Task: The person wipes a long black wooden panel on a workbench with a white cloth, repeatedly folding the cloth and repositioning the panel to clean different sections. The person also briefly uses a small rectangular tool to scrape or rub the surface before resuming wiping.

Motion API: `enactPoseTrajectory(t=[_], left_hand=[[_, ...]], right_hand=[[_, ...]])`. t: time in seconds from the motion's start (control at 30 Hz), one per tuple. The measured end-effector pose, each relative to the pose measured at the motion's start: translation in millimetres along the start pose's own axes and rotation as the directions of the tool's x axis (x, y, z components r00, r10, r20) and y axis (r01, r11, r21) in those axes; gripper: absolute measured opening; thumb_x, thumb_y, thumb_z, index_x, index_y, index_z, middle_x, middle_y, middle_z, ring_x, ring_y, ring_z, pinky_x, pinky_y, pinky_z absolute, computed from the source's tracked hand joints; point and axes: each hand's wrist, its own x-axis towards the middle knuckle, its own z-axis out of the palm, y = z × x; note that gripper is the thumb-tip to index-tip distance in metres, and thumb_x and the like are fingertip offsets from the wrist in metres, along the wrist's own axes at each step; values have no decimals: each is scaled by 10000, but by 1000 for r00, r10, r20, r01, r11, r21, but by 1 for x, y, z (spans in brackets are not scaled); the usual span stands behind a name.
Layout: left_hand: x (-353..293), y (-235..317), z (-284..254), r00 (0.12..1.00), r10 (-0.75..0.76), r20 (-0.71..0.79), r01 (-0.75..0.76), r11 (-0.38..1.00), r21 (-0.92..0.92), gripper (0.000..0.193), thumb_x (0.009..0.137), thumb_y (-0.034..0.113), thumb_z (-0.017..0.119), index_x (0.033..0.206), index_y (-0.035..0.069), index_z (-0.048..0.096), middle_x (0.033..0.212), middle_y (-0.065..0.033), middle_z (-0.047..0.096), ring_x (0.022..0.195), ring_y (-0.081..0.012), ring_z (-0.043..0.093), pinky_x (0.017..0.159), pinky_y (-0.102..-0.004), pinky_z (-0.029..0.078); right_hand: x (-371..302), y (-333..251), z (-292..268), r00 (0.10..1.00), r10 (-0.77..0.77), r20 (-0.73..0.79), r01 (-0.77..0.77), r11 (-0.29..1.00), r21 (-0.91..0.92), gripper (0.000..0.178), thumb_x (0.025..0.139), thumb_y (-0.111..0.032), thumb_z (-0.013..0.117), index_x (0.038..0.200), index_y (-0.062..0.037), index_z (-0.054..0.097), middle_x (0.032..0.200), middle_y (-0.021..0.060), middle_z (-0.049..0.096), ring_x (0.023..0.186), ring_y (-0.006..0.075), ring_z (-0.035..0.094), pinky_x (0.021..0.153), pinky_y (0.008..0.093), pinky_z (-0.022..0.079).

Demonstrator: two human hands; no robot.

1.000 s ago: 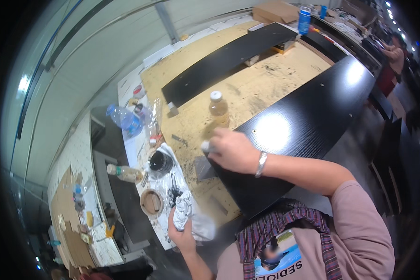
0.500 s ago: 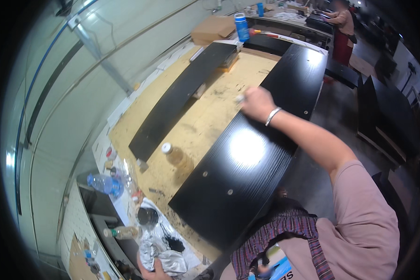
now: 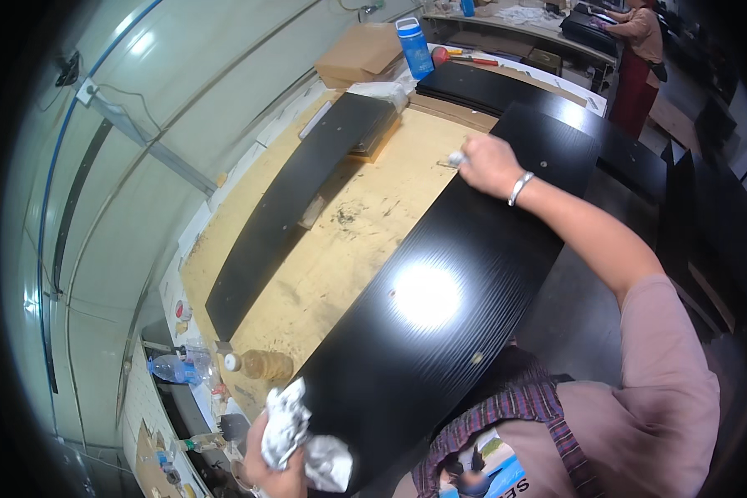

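A: What is over on your left?

B: A clear water bottle (image 3: 168,368) lies on its side by the edge of the tabletop (image 3: 365,216). Just beside it lies a small bottle of brown liquid (image 3: 261,363) with a white cap.

A: And your left hand?

B: Your left hand (image 3: 267,469) is down low, near your body. Its grip is shut tight on a crumpled white rag (image 3: 295,436). The rag sits just past the near end of the big black board (image 3: 448,290).

A: Where does that big board lie?

B: It lies flat on the tabletop and runs from near your body to far away. It is shiny, and a bright light spot shows in its middle. To its left the bare wood of the tabletop shows, with dark smudges on it. Farther left lies a long thin black panel (image 3: 295,199), apart from the big board.

A: What about your right hand?

B: Your right hand (image 3: 490,164) is stretched far out, at the far left edge of the big board. Its grip is closed on a small pale thing (image 3: 456,157), too small for me to tell what it is. You have a silver bracelet (image 3: 519,187) on that wrist.

A: Anything behind that?

B: A cardboard box (image 3: 361,51) and a blue bottle (image 3: 414,46) stand at the far end. More black boards (image 3: 506,91) lie there too. To the far right, another person (image 3: 639,50) works at a bench.
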Motion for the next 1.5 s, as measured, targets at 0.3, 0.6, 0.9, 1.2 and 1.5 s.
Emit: enactPoseTrajectory(t=[0.3,0.6,0.9,1.2,1.5], left_hand=[[117,14,203,977,162,139,-201,917,344,604,783,11,728,1365,28,571,1358,-243,561,1269,-437,512,1099,-486,390],[118,19,226,977,205,65,-211,855,473,591,762,-21,661,1344,-7,562,1325,-282,559,1211,-472,546,1064,-495,415],[114,4,222,980,193,43,-191,864,466,632,722,18,646,1346,-13,557,1303,-291,557,1214,-482,533,1080,-512,394],[118,4,221,983,169,73,-184,873,452,621,766,-12,613,1381,-27,525,1344,-259,551,1268,-434,530,1118,-482,373],[122,21,225,976,204,72,-212,837,504,505,854,24,649,1354,-14,594,1252,-260,634,1158,-423,620,1032,-463,478]], right_hand=[[-5,-6,1,910,-385,153,309,876,370,273,829,-306,728,796,-39,683,898,135,666,820,325,691,750,416,573],[103,212,-20,999,-37,3,37,989,-140,148,808,-149,715,805,-2,718,938,176,720,866,376,713,777,454,587],[99,212,-36,960,-109,259,53,976,212,250,781,-265,735,906,-51,772,956,138,709,952,341,695,816,439,563],[109,261,-24,972,-31,233,-44,950,310,215,740,-172,735,910,-43,764,903,108,669,914,304,660,829,403,531],[111,261,-22,959,-82,273,-43,905,424,266,752,-259,736,926,-64,782,983,115,695,953,312,675,835,413,535]])
